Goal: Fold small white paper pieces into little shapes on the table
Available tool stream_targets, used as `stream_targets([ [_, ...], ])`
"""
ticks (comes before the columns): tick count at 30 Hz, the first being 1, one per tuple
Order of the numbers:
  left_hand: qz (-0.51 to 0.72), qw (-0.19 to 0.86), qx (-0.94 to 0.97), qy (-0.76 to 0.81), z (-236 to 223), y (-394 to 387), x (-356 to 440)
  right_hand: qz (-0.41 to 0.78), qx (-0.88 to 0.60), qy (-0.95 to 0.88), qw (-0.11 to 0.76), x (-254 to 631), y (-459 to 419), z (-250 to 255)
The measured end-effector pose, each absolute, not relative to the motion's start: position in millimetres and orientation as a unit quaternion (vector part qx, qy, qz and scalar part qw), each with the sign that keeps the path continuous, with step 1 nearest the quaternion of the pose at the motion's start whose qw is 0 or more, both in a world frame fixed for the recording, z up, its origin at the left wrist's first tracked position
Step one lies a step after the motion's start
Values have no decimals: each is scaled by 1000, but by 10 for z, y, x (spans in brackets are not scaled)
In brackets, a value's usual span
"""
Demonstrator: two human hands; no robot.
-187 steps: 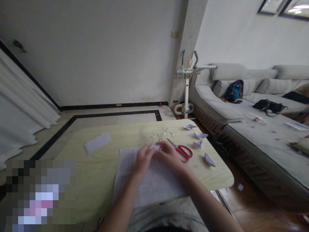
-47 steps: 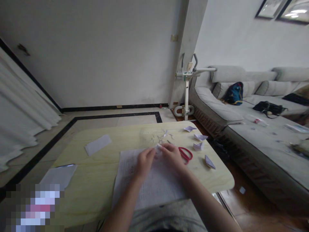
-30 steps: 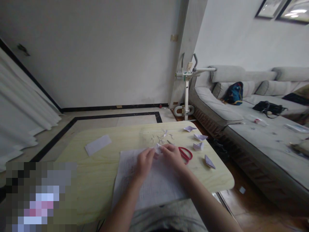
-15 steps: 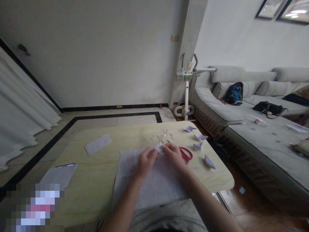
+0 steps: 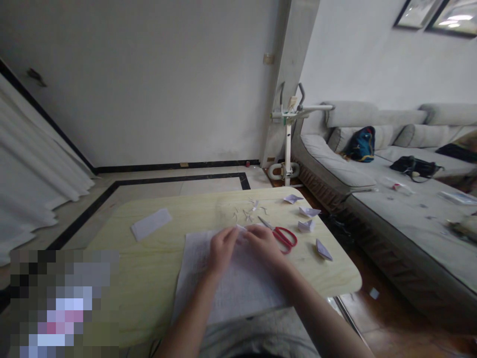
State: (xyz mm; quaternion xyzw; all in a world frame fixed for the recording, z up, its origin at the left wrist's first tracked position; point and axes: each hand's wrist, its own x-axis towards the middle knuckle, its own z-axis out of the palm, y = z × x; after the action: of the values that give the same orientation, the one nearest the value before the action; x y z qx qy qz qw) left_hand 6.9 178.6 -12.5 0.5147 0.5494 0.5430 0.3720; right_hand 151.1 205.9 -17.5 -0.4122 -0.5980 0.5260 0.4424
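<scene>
Both my left hand (image 5: 222, 247) and my right hand (image 5: 264, 242) are closed on a small piece of folded white paper (image 5: 241, 227); its tip shows between the fingers and the rest is covered. Under my hands lies a large printed sheet (image 5: 231, 293). Red-handled scissors (image 5: 285, 239) rest just right of my right hand, their blades pointing to the far left. Thin paper scraps (image 5: 248, 215) are scattered beyond my fingers. Along the table's right side stand several folded paper boats, one of them a boat (image 5: 324, 250) nearest me.
A stack of white paper strips (image 5: 151, 224) lies on the left of the wooden table (image 5: 149, 278). The table's rounded right edge is close to a grey sofa (image 5: 402, 219). An exercise machine (image 5: 288, 144) stands behind the table. A blurred-out patch covers the lower left.
My hands have drawn slightly closer together and the folded paper has turned lower, so less of it shows. More of the scissors is uncovered beside my right hand.
</scene>
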Motion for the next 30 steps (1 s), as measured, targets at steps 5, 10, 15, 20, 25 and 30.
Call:
stream_targets([
  [5, 531, 358, 519, 565, -110, 1772, 79, 529, -429, -591, 432, 1521, 2035, -94],
  [10, 537, 351, 519, 564, -147, 1786, 89, 544, -437, -585, 413, 1525, 1997, -10],
  [15, 533, 343, 544, 551, -163, 1784, 80, 521, -438, -608, 409, 1520, 1988, -18],
  [20, 519, 366, 541, 552, -161, 1777, 95, 506, -450, -611, 410, 1520, 1989, 29],
  [25, 519, 365, 536, 557, -170, 1768, 119, 494, -459, -593, 440, 1535, 1991, 68],
  [30, 513, 361, 556, 546, -182, 1757, 108, 480, -465, -600, 440, 1539, 1988, 48],
])
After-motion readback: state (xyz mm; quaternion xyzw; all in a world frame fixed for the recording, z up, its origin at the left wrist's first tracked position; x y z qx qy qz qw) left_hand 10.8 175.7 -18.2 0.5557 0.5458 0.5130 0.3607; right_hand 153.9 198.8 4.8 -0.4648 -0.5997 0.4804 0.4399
